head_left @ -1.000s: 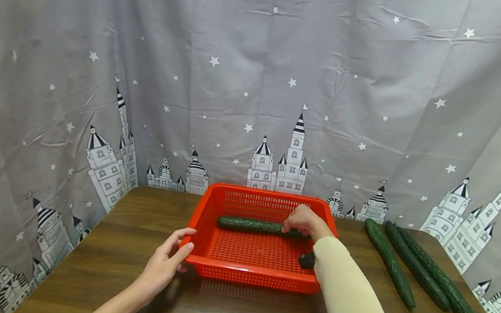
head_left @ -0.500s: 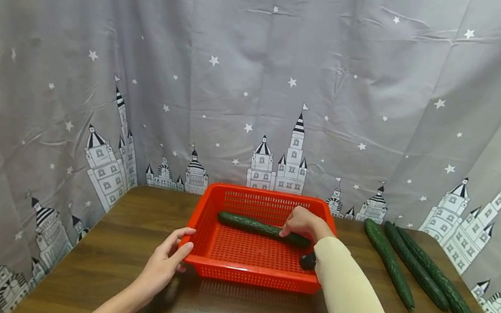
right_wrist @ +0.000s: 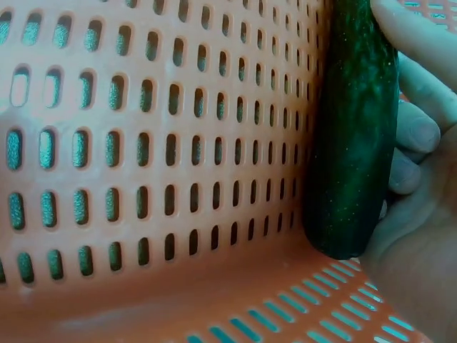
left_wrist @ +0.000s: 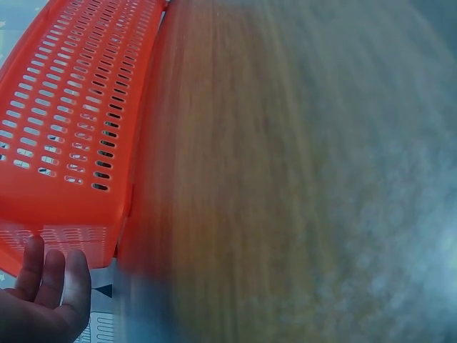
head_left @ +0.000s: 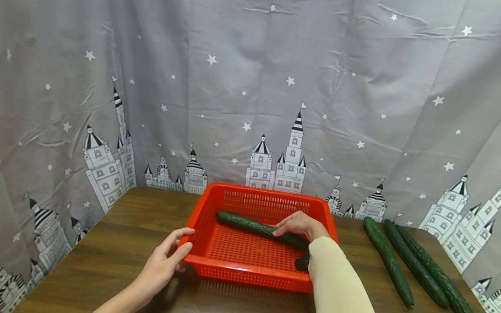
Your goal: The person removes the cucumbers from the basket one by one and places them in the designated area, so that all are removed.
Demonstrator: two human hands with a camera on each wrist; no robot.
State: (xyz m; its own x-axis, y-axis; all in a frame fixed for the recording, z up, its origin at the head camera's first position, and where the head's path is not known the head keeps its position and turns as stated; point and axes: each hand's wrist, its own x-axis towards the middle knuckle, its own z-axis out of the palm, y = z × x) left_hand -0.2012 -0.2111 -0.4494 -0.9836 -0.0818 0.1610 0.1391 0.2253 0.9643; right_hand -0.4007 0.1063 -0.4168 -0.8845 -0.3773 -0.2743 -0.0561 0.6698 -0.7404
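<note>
A red plastic basket (head_left: 250, 269) with slotted walls stands on the wooden table. One dark green cucumber (head_left: 241, 222) lies inside it, slightly slanted, its right end nearer the front. My right hand (head_left: 300, 225) reaches in over the right side and grips this cucumber near its right end. In the right wrist view, fingers curl along one side of the cucumber (right_wrist: 353, 150), whose blunt end is beside the slotted wall. At the front left corner my left hand (head_left: 163, 260) holds the basket, thumb at the rim. The left wrist view shows its fingertips against the outside wall.
Three more cucumbers (head_left: 389, 265) lie slanted side by side on the table (head_left: 144, 216) right of the basket. Behind the table hangs a grey curtain (head_left: 220, 101) printed with stars and castles. A small black device (head_left: 302, 262) is under the right wrist.
The cucumber in the basket has turned from nearly level to slanted, its right end coming nearer the front. My right hand has shifted slightly left. The left hand keeps its place.
</note>
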